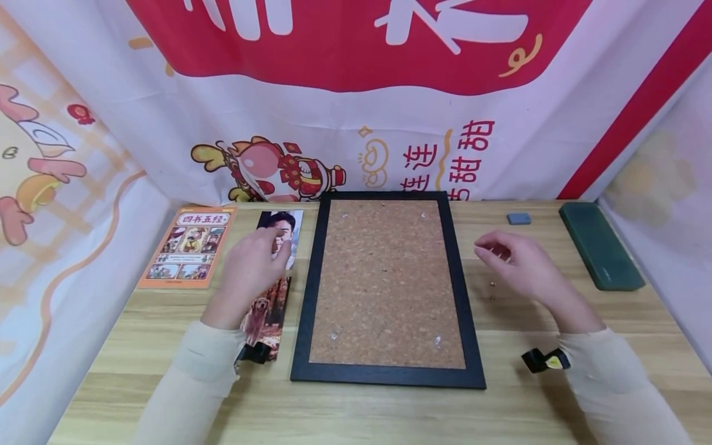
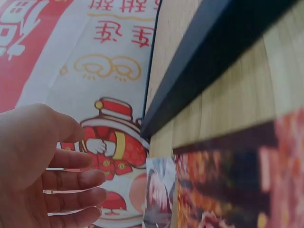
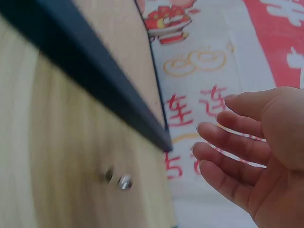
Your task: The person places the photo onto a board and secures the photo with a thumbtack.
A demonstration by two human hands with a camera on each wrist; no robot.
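Observation:
A cork board [image 1: 389, 284] in a black frame lies flat between the two hands. Small clear and shiny bits dot its cork, some near the corners. My left hand [image 1: 253, 269] hovers over two photos at the board's left, its fingers loosely bent and holding nothing. One is a portrait photo [image 1: 292, 224], partly covered by that hand; the other is a photo of a dog [image 1: 257, 318] among autumn leaves. To the right of the frame my right hand [image 1: 517, 262] is held above the table with relaxed, bare fingers. Below it lie two small shiny metal pieces [image 3: 125, 182].
An orange booklet [image 1: 186, 247] lies at the table's left. Toward the back right are a small blue block [image 1: 520, 218] and a dark green case [image 1: 601, 247]. A printed cloth [image 1: 345, 123] hangs behind the wooden table [image 1: 389, 417].

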